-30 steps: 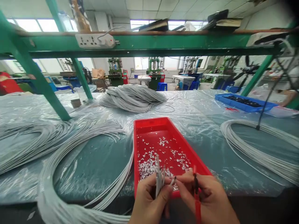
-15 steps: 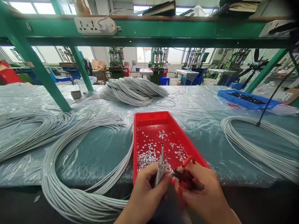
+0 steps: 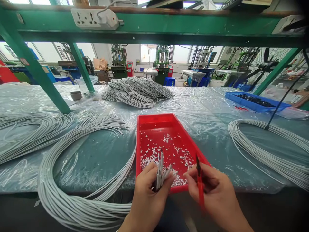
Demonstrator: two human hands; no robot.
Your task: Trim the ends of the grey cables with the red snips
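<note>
Head view, watched from my remote seat: nearest me, the left hand [image 3: 149, 198] is closed round one bunch of grey cable ends [image 3: 159, 174], pointing upward over the near end of the red tray [image 3: 201, 153]. They overlap too much to count; I make out several. The right hand [image 3: 218, 190], just beside, is wrapped round one red-handled tool [image 3: 200, 190], upright with its dark tip raised. Its thumb and forefinger stop short of the cable ends; I cannot tell whether they pinch anything.

I judge the cable ends light and springy, stiff enough to stand when held short, with a smooth jacket that may slide and tips that are the delicate part. I would take hold below the tips, on the jacket. The tool looks rigid, best held by its handles.

One near coil [image 3: 60, 196] overhangs the front edge at left; I expect it to drag if pulled. That single red tray is strewn with shiny scraps [image 3: 167, 138] beyond counting, flimsy by their look. Farther out I count one left coil [image 3: 43, 129] and one right coil [image 3: 246, 148], then one blue tray [image 3: 241, 101] of black parts [image 3: 257, 100], uncountable from here. Behind lies one large cable heap [image 3: 137, 93], probably heavy.
</note>
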